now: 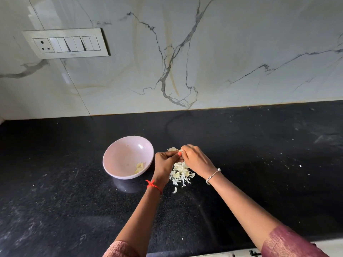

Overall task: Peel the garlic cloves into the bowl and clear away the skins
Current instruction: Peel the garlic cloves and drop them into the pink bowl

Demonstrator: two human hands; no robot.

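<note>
As they met above the papery skins (181, 174) heaped on the black counter (259, 164), the left hand (165, 162) and right hand (194, 160) pinched a garlic clove (180, 151) between curled fingertips. Peeled cloves (139, 168) lay in the pink bowl (120, 153), just beside the left hand.

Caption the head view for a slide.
Left hand and right hand pinch a garlic clove above the skin pile, beside a bowl holding peeled cloves.

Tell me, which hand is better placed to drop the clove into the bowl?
Probably the left hand: it sits right beside the pink bowl, while the right hand is on the far side, above the skins. Both pinch the clove now.
</note>
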